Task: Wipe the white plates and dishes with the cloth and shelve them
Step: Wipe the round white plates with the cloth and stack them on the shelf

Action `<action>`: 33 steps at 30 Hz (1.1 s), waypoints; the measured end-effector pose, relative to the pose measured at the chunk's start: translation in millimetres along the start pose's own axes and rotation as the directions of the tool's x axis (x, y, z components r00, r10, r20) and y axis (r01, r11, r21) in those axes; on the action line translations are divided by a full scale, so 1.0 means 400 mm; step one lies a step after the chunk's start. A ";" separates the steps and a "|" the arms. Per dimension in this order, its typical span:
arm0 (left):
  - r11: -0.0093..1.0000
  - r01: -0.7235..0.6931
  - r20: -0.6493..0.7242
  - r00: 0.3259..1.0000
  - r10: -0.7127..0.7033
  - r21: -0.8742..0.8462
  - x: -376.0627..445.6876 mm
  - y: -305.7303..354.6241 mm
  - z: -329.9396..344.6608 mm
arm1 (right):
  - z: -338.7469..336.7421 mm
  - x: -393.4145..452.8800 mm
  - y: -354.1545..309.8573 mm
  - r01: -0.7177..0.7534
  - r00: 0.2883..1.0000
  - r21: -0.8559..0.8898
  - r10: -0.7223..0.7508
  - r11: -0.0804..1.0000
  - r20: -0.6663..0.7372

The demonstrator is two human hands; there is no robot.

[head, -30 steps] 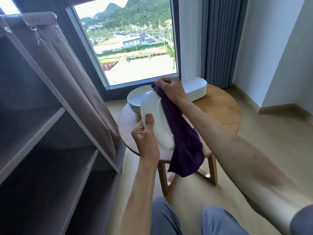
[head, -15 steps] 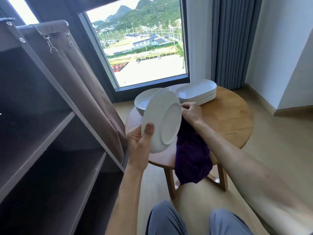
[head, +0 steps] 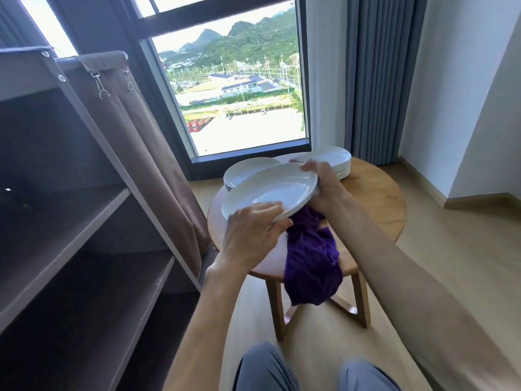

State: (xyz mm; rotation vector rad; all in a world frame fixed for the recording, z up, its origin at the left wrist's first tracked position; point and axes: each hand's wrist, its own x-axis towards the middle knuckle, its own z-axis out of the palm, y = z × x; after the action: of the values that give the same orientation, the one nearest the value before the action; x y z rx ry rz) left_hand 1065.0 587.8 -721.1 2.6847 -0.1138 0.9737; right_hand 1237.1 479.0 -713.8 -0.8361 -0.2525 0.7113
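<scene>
I hold a white round plate (head: 270, 190) nearly level, face up, above the round wooden table (head: 375, 204). My left hand (head: 253, 235) grips its near rim, thumb on top. My right hand (head: 324, 187) grips the far right rim and also holds the purple cloth (head: 310, 263), which hangs down below the plate. A stack of round white plates (head: 245, 170) sits at the table's back left. A stack of oblong white dishes (head: 335, 162) sits at the back right.
An open brown fabric shelf unit (head: 84, 221) with bare shelves stands to my left, its curtain (head: 146, 153) drawn aside. A large window is behind the table, grey curtains (head: 375, 80) to its right. My knees show at the bottom.
The plate went from upright on edge, being wiped with the cloth, to nearly flat and face up. My right hand shifted from the plate's back to its far rim, cloth now hanging beneath.
</scene>
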 end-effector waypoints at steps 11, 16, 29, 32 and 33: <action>0.747 0.489 -0.291 0.711 -0.640 -0.451 -0.094 -0.026 -0.140 | 0.215 -0.026 0.095 0.063 0.996 0.150 -0.053 0.987 -0.070; 0.781 0.415 -0.454 0.645 -0.614 -0.467 -0.170 -0.099 -0.251 | 0.354 -0.008 0.175 0.118 0.992 -0.060 -0.115 0.991 0.053; 0.748 0.646 -0.669 0.490 -0.558 -0.152 -0.406 -0.190 -0.554 | 0.717 -0.033 0.438 0.122 0.935 -0.281 -0.015 0.952 0.354; 0.702 0.705 -0.727 0.433 -0.533 -0.095 -0.455 -0.175 -0.621 | 0.788 -0.056 0.487 0.114 0.893 -0.309 0.039 0.944 0.449; 0.687 0.722 -0.745 0.413 -0.523 -0.083 -0.472 -0.168 -0.649 | 0.818 -0.067 0.505 0.118 0.874 -0.327 0.059 0.938 0.483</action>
State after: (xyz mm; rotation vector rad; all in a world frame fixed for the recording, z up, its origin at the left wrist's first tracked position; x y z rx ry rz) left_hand 770.9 723.1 -667.3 1.9436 1.1949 1.7214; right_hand 967.7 746.6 -648.7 -0.9752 -0.8682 0.8567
